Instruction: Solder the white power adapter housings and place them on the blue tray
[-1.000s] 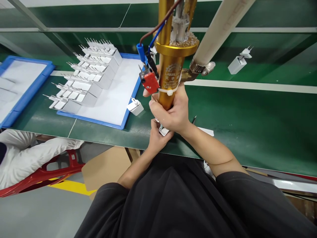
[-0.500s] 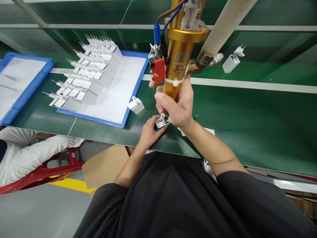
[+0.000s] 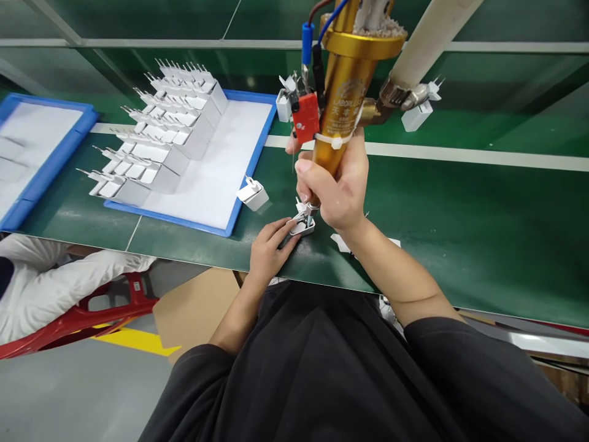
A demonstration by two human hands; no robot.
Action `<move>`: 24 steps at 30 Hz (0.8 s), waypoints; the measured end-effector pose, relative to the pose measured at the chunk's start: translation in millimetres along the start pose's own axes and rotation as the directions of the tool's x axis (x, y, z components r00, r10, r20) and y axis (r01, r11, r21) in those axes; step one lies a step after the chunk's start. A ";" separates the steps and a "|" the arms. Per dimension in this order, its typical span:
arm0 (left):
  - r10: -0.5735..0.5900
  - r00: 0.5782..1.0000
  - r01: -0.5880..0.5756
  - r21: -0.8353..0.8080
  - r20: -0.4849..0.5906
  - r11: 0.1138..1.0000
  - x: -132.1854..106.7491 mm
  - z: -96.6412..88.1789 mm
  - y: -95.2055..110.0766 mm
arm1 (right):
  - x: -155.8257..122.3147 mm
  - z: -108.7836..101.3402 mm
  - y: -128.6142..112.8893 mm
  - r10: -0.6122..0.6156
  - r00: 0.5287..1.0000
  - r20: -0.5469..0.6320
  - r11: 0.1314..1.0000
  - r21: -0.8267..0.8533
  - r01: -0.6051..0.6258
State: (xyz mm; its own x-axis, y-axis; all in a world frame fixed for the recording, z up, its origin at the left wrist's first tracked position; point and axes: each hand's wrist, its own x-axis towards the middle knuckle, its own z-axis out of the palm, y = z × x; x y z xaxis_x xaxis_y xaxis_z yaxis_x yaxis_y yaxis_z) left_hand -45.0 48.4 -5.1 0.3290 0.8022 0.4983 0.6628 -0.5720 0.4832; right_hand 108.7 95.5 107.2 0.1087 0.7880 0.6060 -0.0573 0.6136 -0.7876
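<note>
My right hand (image 3: 338,187) is wrapped round a gold hanging power tool (image 3: 343,104) that carries a red switch (image 3: 306,116) and a white hose (image 3: 430,37). The tool's tip comes down on a small white charger plug (image 3: 304,225) lying on the green belt (image 3: 460,209). My left hand (image 3: 269,245) pinches that plug at its left side and steadies it on the belt.
A blue tray (image 3: 239,202) with rows of several white plugs (image 3: 161,135) lies to the left, one loose plug (image 3: 252,193) beside its edge. A second blue tray (image 3: 41,178) is at far left. More plugs (image 3: 416,113) sit farther along the belt. A person in white (image 3: 50,285) sits lower left.
The tool has swung up and to the right with my right hand. The plug, earlier hidden under my right hand, now shows on the belt, with my left hand holding it from the left.
</note>
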 end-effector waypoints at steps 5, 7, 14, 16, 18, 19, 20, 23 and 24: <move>0.014 1.000 -0.014 0.035 0.014 0.999 1.1 -0.5 -2.3 | 0.1 0.3 1.1 0.007 1.000 0.003 0.999 -0.037 -0.007; -0.003 0.999 0.001 0.053 0.041 0.999 1.2 -1.1 -2.7 | 0.4 0.1 1.5 0.006 1.000 0.006 1.000 -0.029 -0.006; 0.000 0.998 -0.005 0.074 0.063 0.997 7.7 -2.1 -0.3 | 1.7 -1.3 3.0 -0.037 0.999 0.004 0.995 0.098 0.036; -0.008 0.995 0.001 0.072 0.097 0.997 12.2 -3.1 0.8 | 1.6 -1.9 2.6 -0.026 1.000 0.005 0.993 0.116 0.025; -0.031 0.989 0.025 0.045 0.144 0.999 16.0 -4.9 1.7 | 1.3 -2.4 1.7 -0.007 1.000 0.005 0.993 0.119 0.006; -0.037 0.987 0.034 0.024 0.154 0.999 17.3 -6.2 2.2 | 1.1 -2.5 1.2 0.004 1.000 0.006 0.993 0.114 -0.005; -0.038 0.988 0.038 0.002 0.150 0.999 18.1 -7.6 2.9 | 1.0 -2.5 0.6 0.016 1.000 0.010 0.994 0.105 -0.017; -0.028 0.993 0.034 -0.044 0.117 0.998 17.9 -12.2 5.9 | 0.8 -2.4 -0.7 0.031 0.999 0.017 0.996 0.086 -0.032; -0.036 0.992 0.044 -0.063 0.122 0.997 17.6 -13.3 7.3 | 0.9 -2.5 -0.9 0.030 0.999 0.019 0.996 0.086 -0.032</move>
State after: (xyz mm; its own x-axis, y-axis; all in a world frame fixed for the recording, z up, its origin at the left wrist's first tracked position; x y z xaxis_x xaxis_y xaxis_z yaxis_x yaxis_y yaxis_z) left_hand -43.3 56.1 16.7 0.3845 0.8369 0.3894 0.6328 -0.5461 0.5489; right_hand 111.3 95.6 108.2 0.0881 0.8069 0.5841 -0.1455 0.5905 -0.7938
